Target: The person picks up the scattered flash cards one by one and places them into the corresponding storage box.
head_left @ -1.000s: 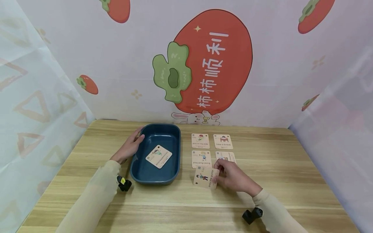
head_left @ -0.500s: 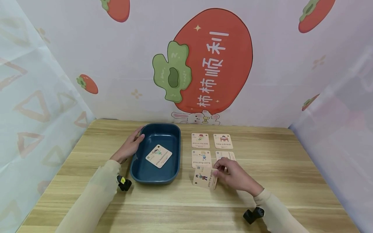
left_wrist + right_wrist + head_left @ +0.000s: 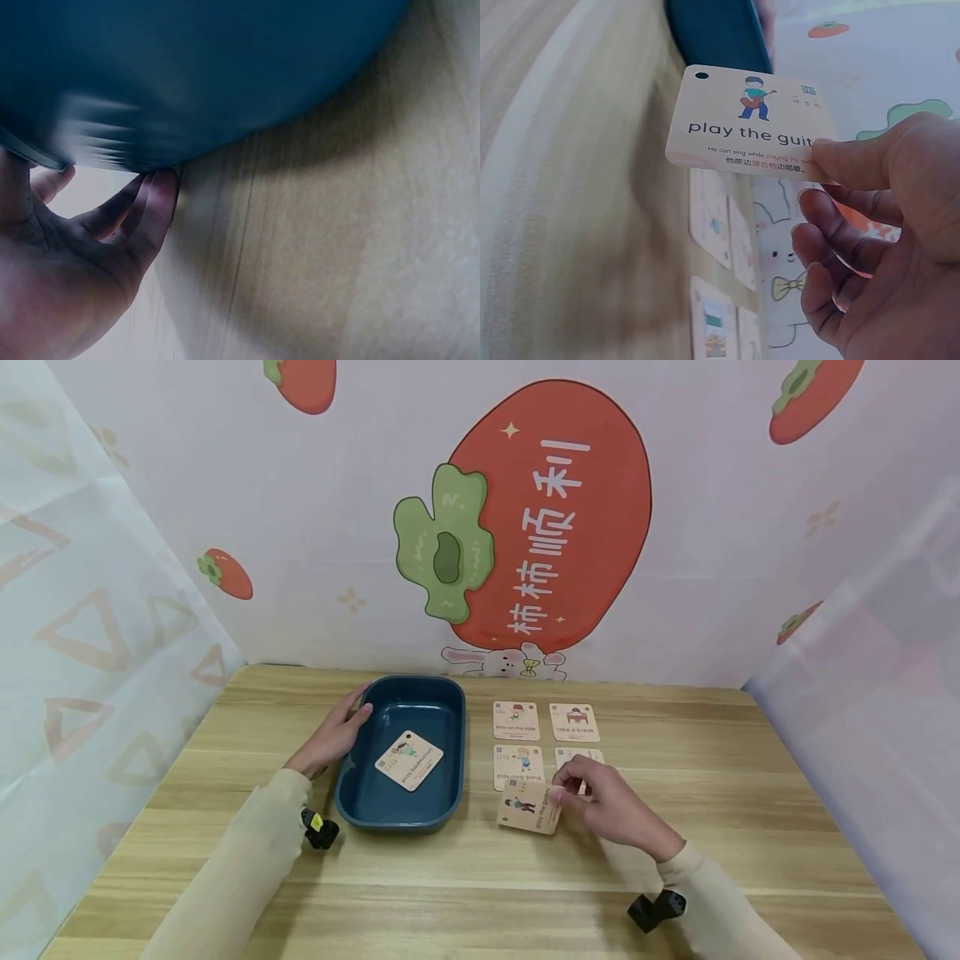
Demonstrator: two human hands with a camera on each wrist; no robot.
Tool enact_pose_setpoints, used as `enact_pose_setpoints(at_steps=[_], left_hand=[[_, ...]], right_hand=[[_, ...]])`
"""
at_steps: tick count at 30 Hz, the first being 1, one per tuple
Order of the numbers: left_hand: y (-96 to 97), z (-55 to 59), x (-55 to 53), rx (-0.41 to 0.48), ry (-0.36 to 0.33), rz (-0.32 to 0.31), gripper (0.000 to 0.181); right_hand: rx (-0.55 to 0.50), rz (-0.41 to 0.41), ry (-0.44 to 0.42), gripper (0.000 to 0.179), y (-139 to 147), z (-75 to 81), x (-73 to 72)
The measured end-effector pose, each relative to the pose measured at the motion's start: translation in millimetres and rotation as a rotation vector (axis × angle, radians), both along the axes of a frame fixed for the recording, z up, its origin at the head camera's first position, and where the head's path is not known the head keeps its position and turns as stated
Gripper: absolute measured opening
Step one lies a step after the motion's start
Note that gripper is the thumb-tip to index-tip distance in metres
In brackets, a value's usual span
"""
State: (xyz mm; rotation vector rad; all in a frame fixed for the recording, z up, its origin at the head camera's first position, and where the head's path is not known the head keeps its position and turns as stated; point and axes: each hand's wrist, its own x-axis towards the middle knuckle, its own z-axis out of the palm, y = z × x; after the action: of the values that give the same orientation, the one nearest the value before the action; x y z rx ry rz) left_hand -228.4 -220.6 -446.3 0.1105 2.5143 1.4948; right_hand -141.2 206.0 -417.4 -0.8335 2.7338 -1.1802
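Observation:
My right hand point(image 3: 611, 802) pinches a "play the guitar" flashcard point(image 3: 527, 807) by its edge, thumb on the printed face, as the right wrist view shows. This card overlaps the lower edge of the "play ping-pong" card point(image 3: 517, 764) in the head view. With the thumb over the rim and fingers against the outer wall, my left hand point(image 3: 333, 739) grips the far left side of a dark blue tray point(image 3: 360, 806). Inside the tray lies a tilted "play badminton" card point(image 3: 409, 761). The left wrist view shows the fingertips point(image 3: 161, 187) low against the tray's wall.
Right of the tray, a "play on the slide" card point(image 3: 515, 720) and a "take a break" card point(image 3: 574, 722) lie in the back row. Another card point(image 3: 577, 755) is partly hidden by my right hand. A printed cloth point(image 3: 337, 527) hangs behind the wooden table point(image 3: 420, 902).
The guitar card has risen and tipped slightly back in my right hand, which has shifted a little up and to the right. My left hand and the tray have stayed put.

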Motion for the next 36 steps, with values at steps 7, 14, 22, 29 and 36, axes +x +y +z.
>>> enact_pose_setpoints(at_steps=[7, 14, 22, 29, 36], left_hand=[[0.2, -1.3, -1.5, -0.004, -0.005, 0.009, 0.061], [0.7, -1.9, -2.3, -0.001, -0.002, 0.012, 0.061], [0.3, -2.3, -2.4, -0.002, -0.002, 0.02, 0.061], [1.0, -1.5, -1.2, -0.009, -0.002, 0.013, 0.061], [-0.5, -2.6, -1.8, -0.006, 0.002, 0.004, 0.062]], right_hand=[[-0.024, -0.025, 0.088, 0.011, 1, 11.2, -0.6], [-0.037, -0.039, 0.115, 0.012, 3, 27.1, -2.0], [-0.042, -0.057, 0.124, 0.007, 5, 43.8, -6.1], [-0.06, -0.051, 0.15, 0.008, 5, 55.3, -12.5], [-0.06, -0.061, 0.162, 0.004, 4, 61.9, -17.7]])
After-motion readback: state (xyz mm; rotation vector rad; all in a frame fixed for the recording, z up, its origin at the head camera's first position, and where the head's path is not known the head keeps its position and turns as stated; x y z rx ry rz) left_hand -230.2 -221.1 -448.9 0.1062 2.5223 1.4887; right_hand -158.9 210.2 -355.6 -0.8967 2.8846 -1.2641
